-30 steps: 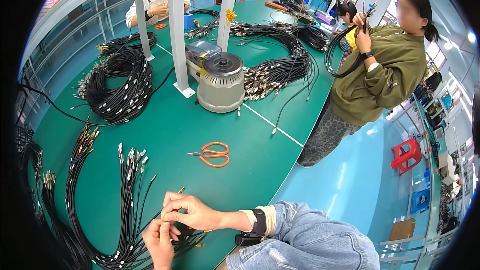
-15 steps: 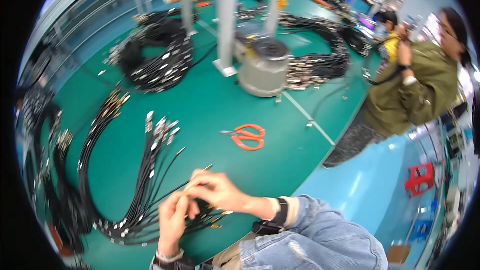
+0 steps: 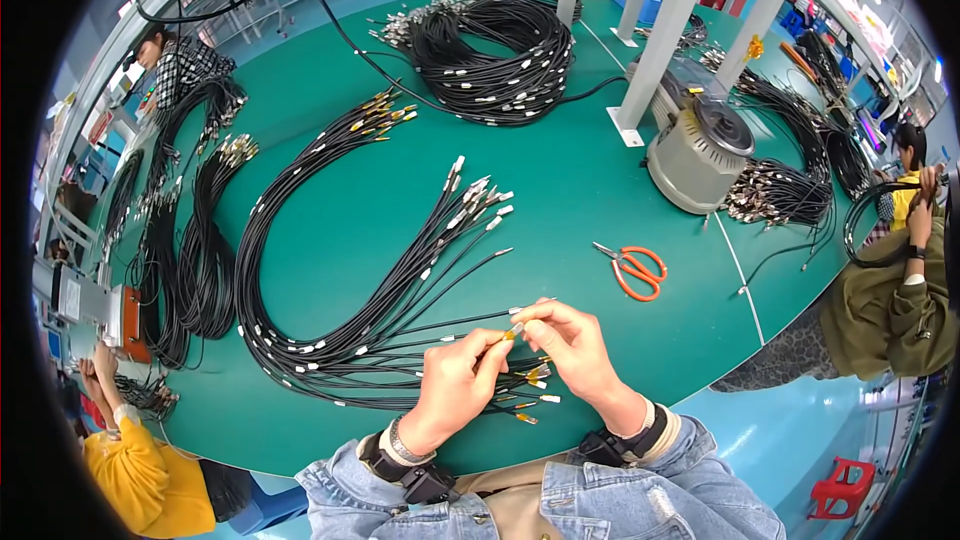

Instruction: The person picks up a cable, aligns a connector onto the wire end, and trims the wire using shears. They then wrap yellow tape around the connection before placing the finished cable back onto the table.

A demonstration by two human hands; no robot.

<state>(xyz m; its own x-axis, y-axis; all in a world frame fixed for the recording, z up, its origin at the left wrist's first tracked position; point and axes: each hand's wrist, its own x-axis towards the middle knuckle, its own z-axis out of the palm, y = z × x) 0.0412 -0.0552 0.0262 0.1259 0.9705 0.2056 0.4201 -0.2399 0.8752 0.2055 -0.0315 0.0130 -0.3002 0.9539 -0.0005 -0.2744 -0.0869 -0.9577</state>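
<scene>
My left hand (image 3: 455,385) and my right hand (image 3: 580,348) meet over the near edge of the green table. Their thumbs and fingers pinch a small cable connector (image 3: 512,333), yellowish with a pale tip. Below and left of it lies a curved bundle of black cables (image 3: 250,265), its near ends fanning out under my hands. Yellow-brown ends (image 3: 375,118) cap the far end of the bundle, and silver plugs (image 3: 475,202) cluster on another branch. Orange-handled scissors (image 3: 645,273) lie partly open, right of my hands and touched by neither.
A large cable coil (image 3: 490,60) lies at the back, near grey posts (image 3: 665,35). A round grey machine (image 3: 700,155) stands at right. More cable bundles (image 3: 205,270) line the left. Co-workers are around the table, one in an olive jacket (image 3: 890,305) and one in yellow (image 3: 150,475).
The view has swung left, so the table's contents appear farther right and the left side shows more. My hands stay together, pinching at the cable end. The scissors have not moved on the table.
</scene>
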